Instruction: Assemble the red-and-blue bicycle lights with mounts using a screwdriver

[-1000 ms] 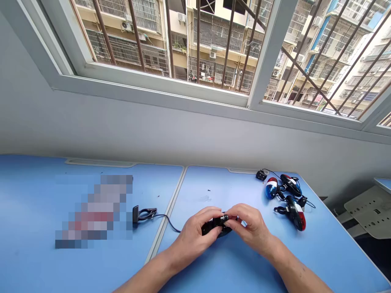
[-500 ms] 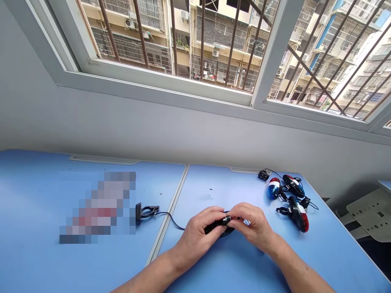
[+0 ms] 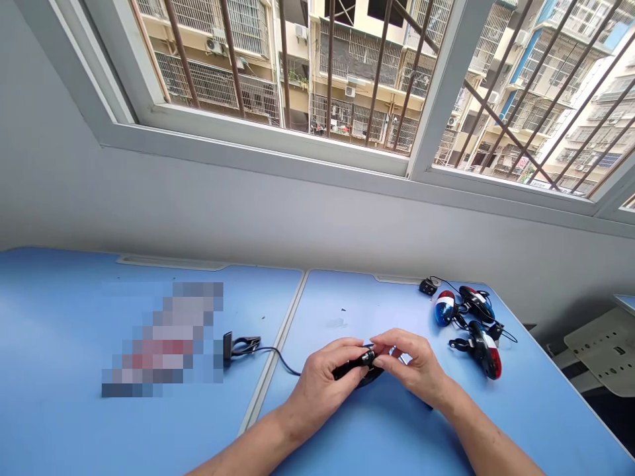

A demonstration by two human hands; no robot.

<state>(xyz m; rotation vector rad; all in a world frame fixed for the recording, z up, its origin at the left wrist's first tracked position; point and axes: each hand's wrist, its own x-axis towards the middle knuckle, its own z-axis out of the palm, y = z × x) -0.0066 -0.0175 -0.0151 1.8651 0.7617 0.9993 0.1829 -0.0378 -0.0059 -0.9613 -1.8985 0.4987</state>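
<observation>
My left hand [image 3: 325,373] is closed around a black bicycle horn [image 3: 350,365], its body mostly covered by the fingers. Thumb and forefinger of my right hand [image 3: 409,362] pinch at the horn's right end, beside a small shiny part; whatever lies between those fingertips is too small to make out. A glossy bit shows under the right palm, and a dark piece pokes out below the right wrist. From the horn a thin black cable [image 3: 282,357] runs left to a black switch with a ring clamp [image 3: 242,346], lying on the table.
Several red, white and blue bicycle horns [image 3: 483,350] lie at the right edge of the blue table [image 3: 198,436], with a small black switch box [image 3: 427,286] behind them. A pixelated patch [image 3: 163,344] hides something on the left. A barred window [image 3: 317,79] is above the back wall.
The right fingertips have shifted slightly at the horn's end, and the dark piece under the right wrist shows more. The left hand keeps its hold. The view has tilted a little.
</observation>
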